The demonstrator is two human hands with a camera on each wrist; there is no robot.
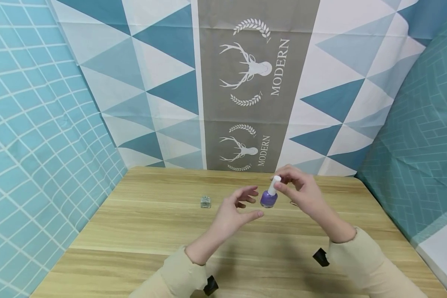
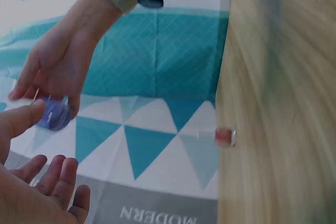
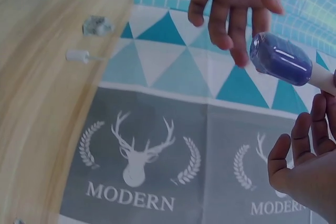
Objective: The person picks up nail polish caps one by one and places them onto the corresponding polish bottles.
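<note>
My right hand pinches the white cap of a purple nail polish bottle, which hangs tilted above the table with its body downward. The same bottle appears close up in the right wrist view, cap and glass joined. Just left of it, my left hand is held with fingers spread and loosely bent, holding nothing. In the head view a gap shows between the left fingers and the glass. In the left wrist view the bottle is blurred and partly covered by my left thumb.
On the wooden table, a clear, glittery bottle stands left of my hands. A white cap with a thin stem shows near it. A red bottle is near the right hand's side. Patterned cloths hang behind and beside the table.
</note>
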